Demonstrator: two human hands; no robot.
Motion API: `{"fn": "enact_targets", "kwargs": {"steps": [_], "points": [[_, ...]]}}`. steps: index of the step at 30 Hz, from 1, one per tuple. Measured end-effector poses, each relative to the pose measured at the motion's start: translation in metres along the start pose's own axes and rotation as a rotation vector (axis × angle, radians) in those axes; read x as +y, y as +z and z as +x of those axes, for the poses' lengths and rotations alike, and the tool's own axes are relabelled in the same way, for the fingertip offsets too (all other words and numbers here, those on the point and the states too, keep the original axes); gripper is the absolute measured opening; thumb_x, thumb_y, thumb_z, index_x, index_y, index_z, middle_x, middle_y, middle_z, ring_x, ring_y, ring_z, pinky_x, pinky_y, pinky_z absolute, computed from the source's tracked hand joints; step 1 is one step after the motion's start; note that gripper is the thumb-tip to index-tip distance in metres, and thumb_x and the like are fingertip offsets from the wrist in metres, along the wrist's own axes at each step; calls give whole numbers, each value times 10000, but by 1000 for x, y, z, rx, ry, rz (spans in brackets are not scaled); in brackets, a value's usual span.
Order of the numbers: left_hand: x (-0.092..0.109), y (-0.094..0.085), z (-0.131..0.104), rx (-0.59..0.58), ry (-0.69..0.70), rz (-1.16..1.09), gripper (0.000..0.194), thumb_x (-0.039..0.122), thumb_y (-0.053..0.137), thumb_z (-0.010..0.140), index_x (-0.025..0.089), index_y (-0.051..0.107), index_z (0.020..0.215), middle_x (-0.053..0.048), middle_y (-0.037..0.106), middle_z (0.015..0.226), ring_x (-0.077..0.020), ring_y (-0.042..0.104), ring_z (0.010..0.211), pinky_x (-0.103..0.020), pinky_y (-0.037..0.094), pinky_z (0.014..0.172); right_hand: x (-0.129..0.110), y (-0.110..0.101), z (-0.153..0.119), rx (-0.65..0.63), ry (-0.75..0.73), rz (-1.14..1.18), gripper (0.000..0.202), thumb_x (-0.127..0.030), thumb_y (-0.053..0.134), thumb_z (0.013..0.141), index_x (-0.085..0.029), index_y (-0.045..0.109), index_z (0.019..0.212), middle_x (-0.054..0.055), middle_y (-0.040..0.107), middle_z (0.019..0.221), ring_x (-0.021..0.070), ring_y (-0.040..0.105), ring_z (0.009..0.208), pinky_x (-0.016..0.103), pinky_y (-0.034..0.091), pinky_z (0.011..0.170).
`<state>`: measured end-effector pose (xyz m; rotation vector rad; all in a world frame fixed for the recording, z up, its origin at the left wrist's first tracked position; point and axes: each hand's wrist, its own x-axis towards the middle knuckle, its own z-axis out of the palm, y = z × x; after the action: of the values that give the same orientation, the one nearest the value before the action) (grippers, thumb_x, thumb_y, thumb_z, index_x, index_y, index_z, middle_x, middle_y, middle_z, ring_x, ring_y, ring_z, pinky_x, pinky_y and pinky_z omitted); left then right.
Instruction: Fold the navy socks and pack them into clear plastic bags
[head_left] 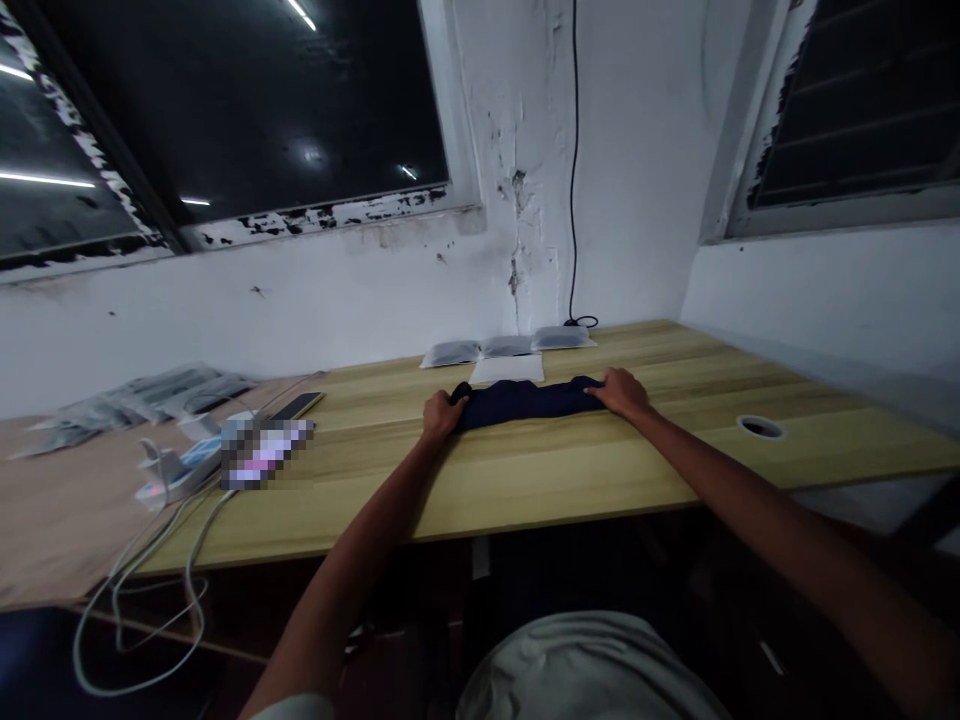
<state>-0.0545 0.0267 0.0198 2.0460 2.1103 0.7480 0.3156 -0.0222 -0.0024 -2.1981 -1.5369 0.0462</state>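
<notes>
A dark navy cloth [529, 402], folded into a long narrow strip, lies across the wooden table [525, 490]. Its left end is gripped by my left hand [442, 413], thumb on top. At the other end, my right hand [624, 392] pinches the cloth between thumb and fingers. What garment or textile it is, I cannot make out. Just behind the cloth lies a flat white packet [508, 369]. Further back, several frosted plastic packets, one of them a grey packet [450, 353], sit in a row by the wall.
On the left, a power strip [180, 480] with white cables [196, 560] stands near a blurred-out phone [266, 455] and a dark phone [297, 406]. Several plastic bags [142, 402] are piled behind. A round cable hole [761, 428] opens at right. A black cord [574, 180] hangs down the wall.
</notes>
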Motion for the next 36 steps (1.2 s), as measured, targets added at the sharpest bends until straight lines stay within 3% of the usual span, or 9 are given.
{"fn": "enact_targets", "kwargs": {"steps": [4, 7, 9, 14, 18, 21, 26, 32, 36], "points": [[-5, -10, -6, -37, -16, 42, 660, 746, 470, 825, 129, 692, 898, -195, 710, 999, -302, 665, 942, -300, 435, 690, 12, -6, 1, -60, -47, -97, 760, -775, 546, 759, -70, 700, 997, 281, 644, 1140, 386, 588, 1131, 440, 488, 868], [-10, -17, -10, -227, 4, 47, 646, 792, 549, 732, 158, 653, 663, -166, 702, 793, -292, 670, 795, -299, 411, 620, 12, -13, 3, -186, -61, -31, 623, -684, 643, 738, -82, 721, 878, 252, 700, 987, 361, 655, 983, 390, 503, 778], [-11, -17, -11, -241, 14, 11, 536, 697, 678, 691, 170, 627, 609, -129, 678, 708, -270, 657, 740, -288, 391, 592, 5, -17, 2, -181, -38, 125, 470, -565, 692, 734, -107, 725, 833, 198, 725, 895, 321, 683, 874, 347, 503, 706], [-5, -11, -12, -205, -22, -149, 322, 453, 725, 741, 154, 658, 644, -85, 654, 671, -235, 636, 696, -277, 375, 579, -45, -17, -10, -9, -38, 776, 347, -473, 670, 748, -150, 719, 865, 72, 740, 830, 230, 683, 772, 292, 522, 637], [-1, -10, -13, -143, -24, -263, 292, 415, 646, 826, 131, 691, 770, -91, 690, 748, -227, 644, 748, -264, 387, 602, -99, -4, -32, -369, -326, 1085, 421, -511, 730, 723, -164, 719, 962, 71, 745, 925, 217, 692, 813, 323, 583, 678], [0, -9, -16, -76, -43, -274, 286, 399, 614, 854, 123, 686, 826, -102, 708, 816, -223, 645, 779, -262, 398, 634, -122, 2, -45, -503, -642, 931, 525, -534, 753, 729, -176, 707, 1111, 106, 735, 1076, 249, 692, 970, 383, 564, 862], [3, -9, -18, -24, 5, -298, 305, 409, 560, 891, 122, 662, 898, -104, 703, 887, -215, 628, 802, -276, 408, 668, -111, 6, -46, -292, -1120, 472, 533, -511, 713, 803, -234, 660, 1256, 99, 572, 1405, 296, 440, 1364, 489, 305, 1153], [37, -11, -23, 147, 223, -269, 280, 416, 513, 923, 154, 610, 914, -58, 657, 792, -186, 587, 720, -279, 404, 661, -97, 23, -50, -302, -1008, 236, 595, -596, 550, 894, -246, 570, 1374, 122, 485, 1481, 347, 420, 1365, 544, 308, 1121], [78, 11, -39, 74, 503, -217, 241, 386, 533, 922, 162, 606, 969, -81, 672, 890, -200, 607, 800, -300, 441, 732, -99, 25, -47, -312, -932, 223, 484, -519, 642, 852, -200, 684, 1214, 142, 623, 1325, 338, 556, 1213, 478, 402, 1047]]}}
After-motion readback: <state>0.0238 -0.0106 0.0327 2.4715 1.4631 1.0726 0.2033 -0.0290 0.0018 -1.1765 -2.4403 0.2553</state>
